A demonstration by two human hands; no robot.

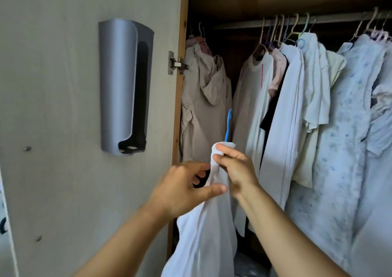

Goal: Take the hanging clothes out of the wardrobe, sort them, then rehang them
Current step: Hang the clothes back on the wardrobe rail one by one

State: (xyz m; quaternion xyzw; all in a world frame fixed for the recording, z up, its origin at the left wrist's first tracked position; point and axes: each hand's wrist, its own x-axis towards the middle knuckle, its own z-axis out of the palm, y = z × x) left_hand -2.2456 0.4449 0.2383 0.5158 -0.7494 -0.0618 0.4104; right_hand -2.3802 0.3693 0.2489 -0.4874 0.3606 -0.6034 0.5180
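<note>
Garment, white (pixel 203 230): hangs from both hands in front of the open wardrobe, its top bunched round a blue hanger (pixel 228 126) whose hook stands up just above the right hand (pixel 235 170). Right hand: fingers curled, pinching the bunched neck. Left hand (pixel 184 189): just beside the right and slightly lower, thumb and fingertips gripping the cloth. Hooded beige jacket (pixel 203 107): hung beyond the left hand. Pale shirts (pixel 297 111) (mostly white) on the rail (pixel 331 18): above and to the right of the right hand. Grey wall-mounted holder (pixel 125 85): on the door panel, upper left of the left hand.
</note>
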